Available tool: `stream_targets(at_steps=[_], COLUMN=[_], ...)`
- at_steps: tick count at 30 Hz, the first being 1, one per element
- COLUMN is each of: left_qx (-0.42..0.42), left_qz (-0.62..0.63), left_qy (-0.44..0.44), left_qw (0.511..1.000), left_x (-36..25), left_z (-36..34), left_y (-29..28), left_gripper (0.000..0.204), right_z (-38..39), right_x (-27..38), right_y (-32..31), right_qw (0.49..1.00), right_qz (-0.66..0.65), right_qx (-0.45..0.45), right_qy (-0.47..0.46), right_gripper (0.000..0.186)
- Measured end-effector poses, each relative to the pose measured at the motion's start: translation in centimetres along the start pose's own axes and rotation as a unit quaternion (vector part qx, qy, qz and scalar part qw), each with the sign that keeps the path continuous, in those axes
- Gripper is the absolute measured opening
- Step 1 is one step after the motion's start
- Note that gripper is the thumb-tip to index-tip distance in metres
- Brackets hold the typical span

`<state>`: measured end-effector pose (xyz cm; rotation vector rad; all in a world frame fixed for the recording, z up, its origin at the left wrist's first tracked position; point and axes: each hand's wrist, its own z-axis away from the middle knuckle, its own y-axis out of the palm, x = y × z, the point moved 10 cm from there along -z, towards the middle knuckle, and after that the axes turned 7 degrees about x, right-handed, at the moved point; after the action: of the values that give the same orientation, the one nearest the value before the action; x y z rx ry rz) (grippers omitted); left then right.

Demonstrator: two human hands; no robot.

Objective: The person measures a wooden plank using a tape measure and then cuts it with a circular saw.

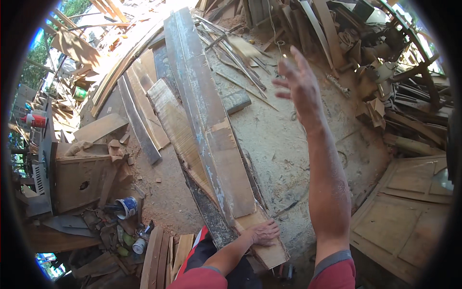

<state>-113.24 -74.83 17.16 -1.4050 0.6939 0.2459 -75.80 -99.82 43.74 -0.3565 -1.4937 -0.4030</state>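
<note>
My left hand (262, 232) grips the near end of a pale, rough-edged plank (263, 253) at lower centre, its fingers curled at the right edge. A long weathered board with flaking bluish paint (195, 106) lies diagonally over it, stretching toward the top. Beside that, to the left, lies a streaked wooden board (168, 120), with a dark slab (202, 214) underneath. My right hand (301, 84) is raised at upper right with its fingers apart and nothing in them, to the right of the long board.
Loose planks (139, 106) and thin offcuts (243, 62) lie on the dusty floor (288, 168). A wooden box (82, 183), a bucket (126, 208) and scraps stand at left. Piled timber (399, 120) and panelled doors (404, 212) line the right. A thin cord (274, 29) hangs at top.
</note>
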Motion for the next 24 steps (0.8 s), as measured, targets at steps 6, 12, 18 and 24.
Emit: stream_targets(at_steps=[6,12,18,24], left_qx=[0.04,-0.044,0.143,-0.257], left_qz=[0.048,0.139,0.418,0.277], left_qy=[0.029,0.11,-0.049,-0.444], left_qw=[0.998,0.983,0.896,0.812], left_x=[-0.8,-3.9,-7.1,13.9], left_z=[-1.6,2.5,17.3,33.7], left_y=[-0.6,-2.8,-2.0,-18.5], left_gripper=[0.052,0.064,0.031,0.013], right_z=[-3.1,16.1,24.5,25.6], right_x=[6.9,-16.2,-20.1,-24.4], right_y=[5.1,11.9,14.8,8.5], right_qw=[0.972,0.881,0.766,0.876], right_qz=[0.206,0.437,0.595,0.432], right_qx=[0.014,0.139,0.096,-0.063], right_qy=[-0.114,0.117,0.223,0.205], right_gripper=[0.057,0.097,0.116,0.091])
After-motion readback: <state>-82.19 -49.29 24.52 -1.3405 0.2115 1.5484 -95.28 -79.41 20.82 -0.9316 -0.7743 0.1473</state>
